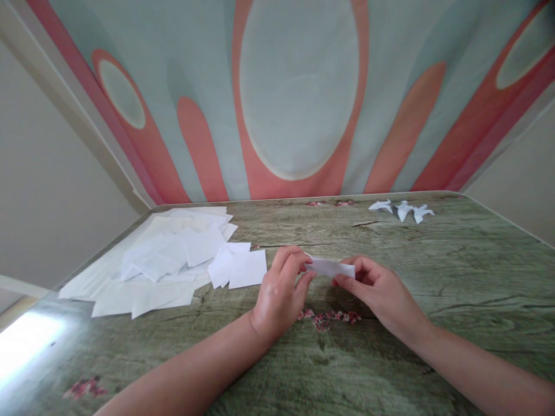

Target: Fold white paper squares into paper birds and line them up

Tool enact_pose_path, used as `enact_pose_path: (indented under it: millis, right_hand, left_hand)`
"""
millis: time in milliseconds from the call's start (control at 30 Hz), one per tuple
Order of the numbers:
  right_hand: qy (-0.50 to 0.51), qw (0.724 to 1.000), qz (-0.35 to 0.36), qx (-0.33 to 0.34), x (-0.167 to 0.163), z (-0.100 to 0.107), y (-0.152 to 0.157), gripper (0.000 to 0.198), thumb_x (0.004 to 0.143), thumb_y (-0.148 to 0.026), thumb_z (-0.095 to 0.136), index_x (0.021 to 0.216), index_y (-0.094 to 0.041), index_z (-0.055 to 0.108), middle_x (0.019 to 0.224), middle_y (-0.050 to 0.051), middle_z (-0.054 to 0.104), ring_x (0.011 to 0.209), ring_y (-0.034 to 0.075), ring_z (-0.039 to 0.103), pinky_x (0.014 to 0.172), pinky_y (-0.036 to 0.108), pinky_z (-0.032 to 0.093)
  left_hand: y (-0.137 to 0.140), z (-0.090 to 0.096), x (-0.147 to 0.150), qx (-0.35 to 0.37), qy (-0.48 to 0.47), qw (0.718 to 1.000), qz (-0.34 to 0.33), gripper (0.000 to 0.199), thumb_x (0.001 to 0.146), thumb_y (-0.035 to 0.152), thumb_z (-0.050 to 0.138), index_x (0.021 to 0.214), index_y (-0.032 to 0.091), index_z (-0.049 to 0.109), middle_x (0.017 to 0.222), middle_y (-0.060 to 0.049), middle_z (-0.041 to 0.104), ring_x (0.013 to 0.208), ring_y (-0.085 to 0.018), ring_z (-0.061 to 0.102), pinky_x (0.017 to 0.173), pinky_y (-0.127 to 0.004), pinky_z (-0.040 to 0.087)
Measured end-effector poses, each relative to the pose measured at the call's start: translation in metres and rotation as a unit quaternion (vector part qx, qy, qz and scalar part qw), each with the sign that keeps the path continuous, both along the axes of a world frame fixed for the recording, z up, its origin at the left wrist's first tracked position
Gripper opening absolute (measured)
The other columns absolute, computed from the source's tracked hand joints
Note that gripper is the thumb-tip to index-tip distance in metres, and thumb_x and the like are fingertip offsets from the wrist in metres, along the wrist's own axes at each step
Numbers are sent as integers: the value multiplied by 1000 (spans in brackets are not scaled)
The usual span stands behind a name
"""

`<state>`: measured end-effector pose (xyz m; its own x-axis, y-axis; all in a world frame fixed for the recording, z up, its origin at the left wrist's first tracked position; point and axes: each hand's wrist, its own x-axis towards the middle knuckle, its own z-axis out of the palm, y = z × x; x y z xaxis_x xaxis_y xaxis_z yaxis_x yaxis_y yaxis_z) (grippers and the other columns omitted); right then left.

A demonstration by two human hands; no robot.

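Note:
Between my two hands a piece of white paper (327, 267) is held up just above the table, showing as a narrow band, apparently folded. My left hand (284, 283) pinches its left end between thumb and fingers. At the right end, my right hand (373, 284) grips it with the thumb on the near side and the fingers behind. Just left of my left hand lie a few small white paper squares (248, 269), overlapping one another. How the far side of the held paper is folded is hidden.
A spread heap of white paper sheets (160, 248) covers the table's left side. Three small folded paper figures (403, 210) stand at the back right. The wood-patterned tabletop (468, 300) ends at a wall with a coloured hanging (299, 188).

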<state>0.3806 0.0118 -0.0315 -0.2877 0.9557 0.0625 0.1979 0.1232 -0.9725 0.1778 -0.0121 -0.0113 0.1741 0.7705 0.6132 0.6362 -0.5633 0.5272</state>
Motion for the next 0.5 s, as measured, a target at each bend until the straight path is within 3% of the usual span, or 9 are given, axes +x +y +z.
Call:
enact_pose_path:
  millis: [267, 367, 500]
  right_hand:
    - [2, 999, 49, 18, -3, 5, -4, 21, 84, -42, 63, 86, -21, 61, 98, 6, 68, 86, 20, 63, 72, 31, 52]
    - [-12, 993, 107, 39, 2, 12, -4, 27, 89, -43, 55, 107, -23, 61, 106, 6, 66, 96, 21, 61, 81, 33, 51]
    - [-29, 991, 105, 80, 12, 18, 2, 37, 96, -39, 40, 132, -31, 49, 120, 5, 61, 101, 19, 61, 88, 35, 50]
  left_hand:
    - [0, -3, 3, -89, -2, 996, -22, 11, 87, 14, 56, 96, 20, 60, 93, -4, 65, 86, -17, 61, 77, -28, 49]
    - [0, -1, 2, -115, 14, 993, -38, 10, 88, 13, 55, 89, 20, 62, 88, -4, 67, 85, -17, 63, 79, -28, 48]
    - [2, 5, -4, -170, 41, 978, -112, 12, 86, 12, 55, 89, 20, 64, 86, -4, 68, 83, -18, 63, 78, -28, 47]
